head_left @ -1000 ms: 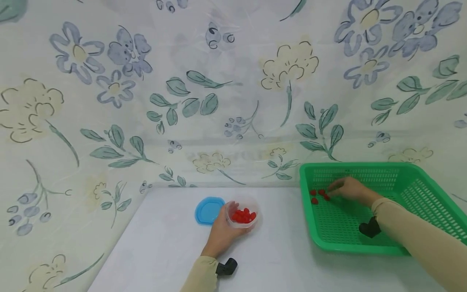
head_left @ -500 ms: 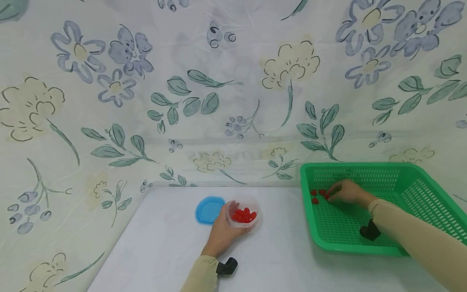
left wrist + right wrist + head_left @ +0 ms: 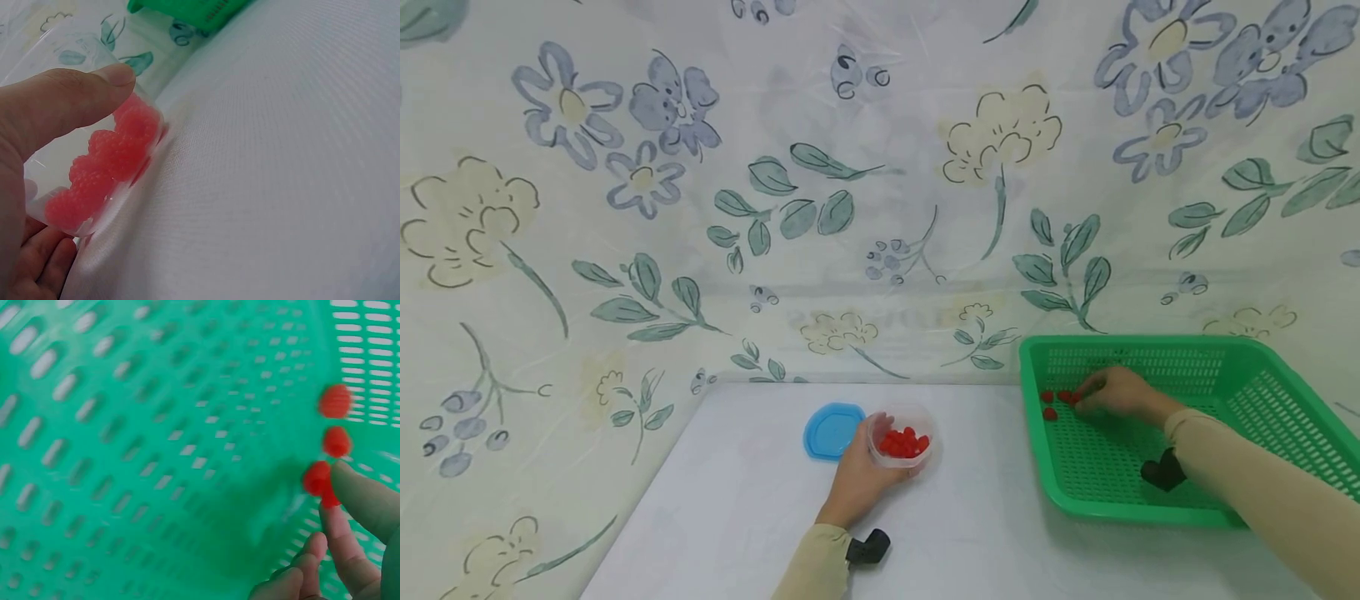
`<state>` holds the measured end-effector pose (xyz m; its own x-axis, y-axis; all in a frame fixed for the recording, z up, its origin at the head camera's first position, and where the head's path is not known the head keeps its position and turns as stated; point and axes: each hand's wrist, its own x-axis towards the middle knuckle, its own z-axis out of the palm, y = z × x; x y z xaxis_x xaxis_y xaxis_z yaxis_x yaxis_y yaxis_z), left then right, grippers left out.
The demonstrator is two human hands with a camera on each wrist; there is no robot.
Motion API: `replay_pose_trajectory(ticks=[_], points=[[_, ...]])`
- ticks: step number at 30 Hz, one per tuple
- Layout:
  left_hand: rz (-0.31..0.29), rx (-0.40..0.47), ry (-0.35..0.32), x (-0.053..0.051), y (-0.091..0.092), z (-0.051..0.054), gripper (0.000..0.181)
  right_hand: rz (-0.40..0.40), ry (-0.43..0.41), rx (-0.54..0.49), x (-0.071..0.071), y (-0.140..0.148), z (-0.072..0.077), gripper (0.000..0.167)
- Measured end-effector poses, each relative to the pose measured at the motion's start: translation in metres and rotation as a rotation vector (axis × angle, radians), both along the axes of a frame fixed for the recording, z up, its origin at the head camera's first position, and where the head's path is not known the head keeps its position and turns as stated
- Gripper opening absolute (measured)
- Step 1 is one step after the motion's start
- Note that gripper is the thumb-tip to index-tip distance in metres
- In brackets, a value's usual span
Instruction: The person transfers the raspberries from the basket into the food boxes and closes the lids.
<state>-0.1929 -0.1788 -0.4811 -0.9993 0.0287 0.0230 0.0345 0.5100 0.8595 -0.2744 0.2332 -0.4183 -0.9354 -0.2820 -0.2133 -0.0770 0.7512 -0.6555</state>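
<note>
Pinching a small red berry, the right hand is holding it between the tips of thumb and index finger, the gap narrowing to the berry's own width, while the other fingers are curling in beside them. Compared with the earlier head pictures, this berry is sitting slightly farther back in the green basket. That shift is suggesting, as a judgement, that reaching is giving way to holding; the pictures are not showing whether the berry is clearing the basket floor.

A second berry is lying just beside the thumb tip, apparently touching the pinched one, so the grip is probably calling for some care. A third berry and a fourth berry are lying farther from those fingertips, toward the basket's side wall.

Over on the other side, the left hand is staying put, its fingers wrapping round a clear cup, spreading as wide as its wall. Loose berries are resting inside, within that grasp. A blue lid is lying on the table just beside these fingers, on the side away from the basket.
</note>
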Motion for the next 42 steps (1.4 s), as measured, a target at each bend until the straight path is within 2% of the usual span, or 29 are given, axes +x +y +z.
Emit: replay_pose_trajectory(ticks=[7,15,22,28,38,42], points=[[0.010,-0.009,-0.001,-0.001,0.001,0.001,0.097,0.020,0.011,-0.043,0.007,-0.003,0.020,0.044],[0.010,-0.001,-0.006,-0.001,0.001,0.001,0.096,0.009,0.026,-0.074,0.018,-0.004,0.034,0.043],[0.009,0.003,-0.003,-0.002,0.001,0.000,0.097,0.009,0.058,-0.086,0.033,-0.012,0.050,0.043],[0.007,0.003,-0.001,-0.002,0.001,-0.001,0.097,0.019,0.088,-0.109,0.044,-0.018,0.058,0.040],[0.007,0.003,-0.002,-0.002,0.001,0.000,0.097,-0.009,0.103,-0.158,0.058,-0.040,0.075,0.035],[0.006,0.003,-0.001,-0.003,0.001,0.000,0.098,0.014,0.132,-0.202,0.065,-0.051,0.080,0.035]])
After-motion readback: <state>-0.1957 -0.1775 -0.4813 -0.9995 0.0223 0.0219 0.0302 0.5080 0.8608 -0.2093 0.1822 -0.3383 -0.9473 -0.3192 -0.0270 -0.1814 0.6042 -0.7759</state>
